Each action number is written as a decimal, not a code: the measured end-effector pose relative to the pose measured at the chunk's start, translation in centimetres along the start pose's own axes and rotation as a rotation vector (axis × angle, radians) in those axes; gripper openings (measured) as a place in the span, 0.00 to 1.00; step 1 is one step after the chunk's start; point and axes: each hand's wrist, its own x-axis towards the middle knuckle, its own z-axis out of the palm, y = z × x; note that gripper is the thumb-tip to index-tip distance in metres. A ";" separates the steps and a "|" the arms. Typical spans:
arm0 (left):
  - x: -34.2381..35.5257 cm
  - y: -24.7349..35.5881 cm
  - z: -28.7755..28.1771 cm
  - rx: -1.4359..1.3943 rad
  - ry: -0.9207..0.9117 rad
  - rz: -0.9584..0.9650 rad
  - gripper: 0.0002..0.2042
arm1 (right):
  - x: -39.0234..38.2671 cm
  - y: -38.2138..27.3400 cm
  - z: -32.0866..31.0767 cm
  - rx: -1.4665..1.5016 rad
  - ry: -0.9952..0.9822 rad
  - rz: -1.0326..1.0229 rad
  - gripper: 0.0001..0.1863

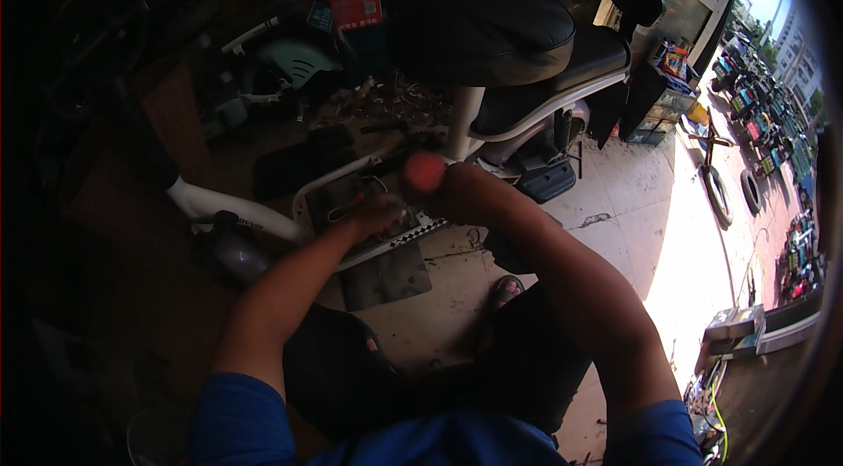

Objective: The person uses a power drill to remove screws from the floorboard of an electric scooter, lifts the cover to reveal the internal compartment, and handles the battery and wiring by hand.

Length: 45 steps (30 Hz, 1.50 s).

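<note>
In front of me is a white-framed electric scooter (285, 222) with its footboard compartment (338, 194) uncovered. A thin pale cable loop shows inside it. My left hand (379, 215) is at the compartment's near edge, fingers bent together; whatever they grip is too dark and small to make out. Close to its right, my right hand (452, 194) is wrapped round a tool with a rounded red end (424, 172). Blur hides the tool's exact kind, and the hand covers its lower part. The black seat (500, 31) rises beyond my right hand.
A dark flat panel (386, 277) lies on the tiled floor before my feet. Boxes, a red one (356, 5) among them, are stacked at the back left. Tyres (717, 195) lie outside on the right, near a stack of cartons (659, 106).
</note>
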 end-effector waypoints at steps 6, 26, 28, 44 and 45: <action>1.0 -0.3 1.2 0.489 0.089 0.178 0.21 | 0.8 2.1 0.8 -0.090 0.125 -0.080 0.13; -0.2 2.1 0.8 0.190 0.099 -0.040 0.13 | -1.3 2.6 -0.7 -0.017 0.169 -0.049 0.16; -0.5 2.5 1.1 0.159 0.112 -0.032 0.12 | -1.4 2.8 -0.6 -0.058 0.181 -0.078 0.15; 1.6 -1.7 4.1 0.542 0.312 0.309 0.14 | -0.4 4.1 -0.1 -0.055 0.203 -0.104 0.14; 1.5 -1.5 4.1 0.491 0.322 0.317 0.14 | -0.5 4.0 -0.3 -0.055 0.204 -0.103 0.14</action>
